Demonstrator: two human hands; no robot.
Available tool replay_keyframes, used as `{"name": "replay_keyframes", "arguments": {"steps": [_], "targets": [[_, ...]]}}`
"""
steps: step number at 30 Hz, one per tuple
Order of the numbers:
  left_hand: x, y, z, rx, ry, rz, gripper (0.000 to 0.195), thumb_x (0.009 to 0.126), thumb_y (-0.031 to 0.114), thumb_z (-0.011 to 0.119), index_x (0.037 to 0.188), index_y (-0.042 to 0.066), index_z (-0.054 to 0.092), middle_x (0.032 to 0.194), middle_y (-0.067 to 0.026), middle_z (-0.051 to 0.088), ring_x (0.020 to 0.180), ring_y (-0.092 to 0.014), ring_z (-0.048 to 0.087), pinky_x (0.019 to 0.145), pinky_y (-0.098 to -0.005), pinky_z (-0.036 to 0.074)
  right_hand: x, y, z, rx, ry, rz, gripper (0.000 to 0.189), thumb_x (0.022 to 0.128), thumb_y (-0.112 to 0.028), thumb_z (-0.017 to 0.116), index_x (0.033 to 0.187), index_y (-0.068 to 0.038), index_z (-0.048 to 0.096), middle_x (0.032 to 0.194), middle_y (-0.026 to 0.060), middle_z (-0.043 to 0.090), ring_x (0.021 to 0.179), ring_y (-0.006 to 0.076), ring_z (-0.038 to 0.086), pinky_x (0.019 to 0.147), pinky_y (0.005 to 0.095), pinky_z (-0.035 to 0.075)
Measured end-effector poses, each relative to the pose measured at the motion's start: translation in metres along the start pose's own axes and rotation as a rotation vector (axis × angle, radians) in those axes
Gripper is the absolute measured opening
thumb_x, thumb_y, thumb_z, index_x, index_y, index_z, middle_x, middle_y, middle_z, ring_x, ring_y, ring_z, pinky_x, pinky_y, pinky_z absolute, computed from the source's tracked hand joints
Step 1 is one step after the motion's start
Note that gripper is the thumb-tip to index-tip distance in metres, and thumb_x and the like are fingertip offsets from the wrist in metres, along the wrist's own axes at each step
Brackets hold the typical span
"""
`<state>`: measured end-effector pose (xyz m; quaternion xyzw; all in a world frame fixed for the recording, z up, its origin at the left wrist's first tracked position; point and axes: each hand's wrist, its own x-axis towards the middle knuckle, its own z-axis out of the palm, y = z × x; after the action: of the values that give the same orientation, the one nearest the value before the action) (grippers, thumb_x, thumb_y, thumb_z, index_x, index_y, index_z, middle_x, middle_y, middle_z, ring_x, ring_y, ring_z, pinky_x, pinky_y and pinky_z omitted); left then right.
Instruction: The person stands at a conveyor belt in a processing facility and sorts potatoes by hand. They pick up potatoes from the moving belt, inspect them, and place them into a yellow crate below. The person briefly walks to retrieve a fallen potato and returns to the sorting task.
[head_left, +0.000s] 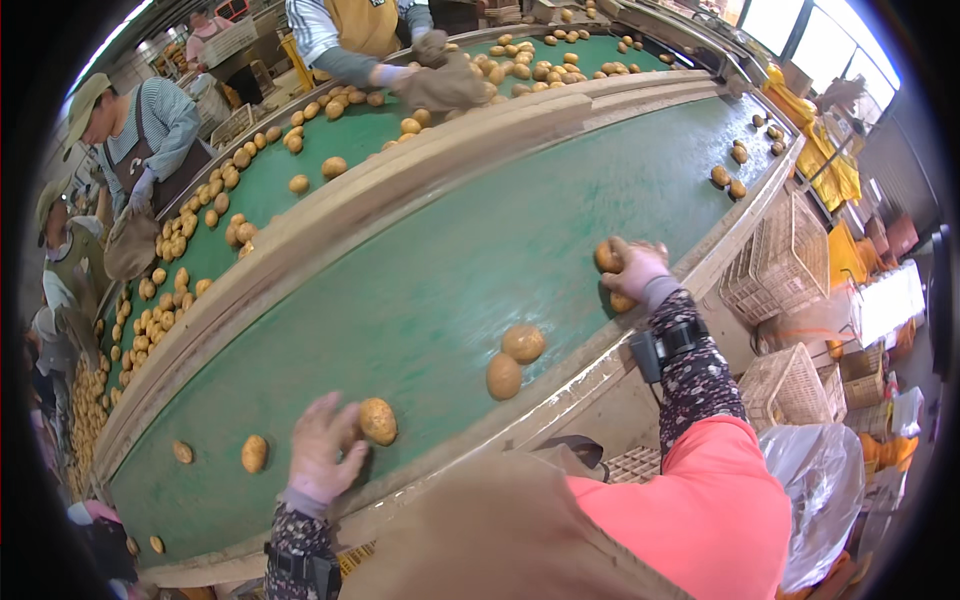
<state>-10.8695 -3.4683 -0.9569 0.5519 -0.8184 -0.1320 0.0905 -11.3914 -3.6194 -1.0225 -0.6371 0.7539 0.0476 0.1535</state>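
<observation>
A green conveyor belt (450, 285) carries scattered potatoes in front of me. My left hand (324, 448) is over the near part of the belt, fingers spread, just left of a potato (378, 421); whether it touches that potato is unclear. Farther along the near edge, my right hand (636, 271) has its fingers on a potato (608, 256), and another potato (622, 301) lies partly under the hand. Between my hands two potatoes lie close together, one (523, 343) behind the other (504, 376). A potato (254, 454) and a smaller one (182, 451) lie left of my left hand.
Beyond a long divider (360, 202), a second green belt (300, 154) holds many potatoes. Across it, one person (360, 45) handles a brown cloth or sack (442, 84); others stand at the left. Plastic crates (780, 255) are at my right. A metal rail (570, 386) edges the near belt.
</observation>
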Motion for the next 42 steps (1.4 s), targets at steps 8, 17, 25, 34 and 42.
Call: {"name": "replay_keyframes", "arguments": {"steps": [8,17,25,34,42], "targets": [[0.068,0.065,0.04,0.04,-0.337,0.333,0.042,0.087,0.021,0.063,0.129,0.022,0.064,0.143,-0.0161,0.052,0.133,-0.04,0.048,0.108,-0.053,0.039,0.011,-0.061,-0.01,0.931,-0.128,-0.544,0.064,0.074,-0.013,0.083,0.132,-0.005,0.058,0.114,0.0102,0.067,0.104,0.0154,0.063,0.093,0.0319,0.052],[0.11,0.093,0.02,0.038,0.216,0.065,0.051,0.08,0.014,0.071,0.129,0.006,0.06,0.135,-0.0183,0.057,0.125,-0.039,0.054,0.104,-0.0467,0.045,-0.006,-0.109,-0.046,1.012,-0.343,-0.83,0.059,0.075,-0.028,0.087,0.122,-0.001,0.064,0.109,0.0137,0.071,0.102,0.0198,0.067,0.092,0.034,0.053],[0.173,0.18,0.056,-0.385,0.222,0.028,0.062,0.082,0.05,0.069,0.129,0.011,0.058,0.109,-0.0182,0.067,0.104,-0.04,0.064,0.088,-0.0465,0.051,-0.004,-0.103,-0.048,1.055,-0.774,-0.943,0.036,0.087,-0.024,0.078,0.108,0.002,0.064,0.095,0.0031,0.066,0.086,0.0103,0.062,0.074,0.0268,0.053],[0.051,0.121,0.027,-0.587,0.726,-0.605,0.05,0.092,0.039,0.068,0.13,0.007,0.06,0.113,-0.0119,0.07,0.097,-0.025,0.069,0.081,-0.0399,0.057,0.014,-0.131,-0.031,0.907,-0.743,-1.158,0.055,0.095,-0.02,0.062,0.141,0.006,0.045,0.087,0.0071,0.066,0.077,0.0125,0.061,0.073,0.0267,0.051],[-0.232,0.133,0.048,-0.859,1.787,-1.072,0.035,0.097,0.038,0.062,0.116,0.008,0.063,0.073,-0.0052,0.064,0.046,-0.009,0.048,0.039,-0.0236,0.034,0.041,-0.124,-0.008,0.8,-0.647,-1.077,0.044,0.091,-0.006,0.063,0.131,0.007,0.052,0.086,0.0076,0.065,0.076,0.0133,0.06,0.071,0.0265,0.05]]}}
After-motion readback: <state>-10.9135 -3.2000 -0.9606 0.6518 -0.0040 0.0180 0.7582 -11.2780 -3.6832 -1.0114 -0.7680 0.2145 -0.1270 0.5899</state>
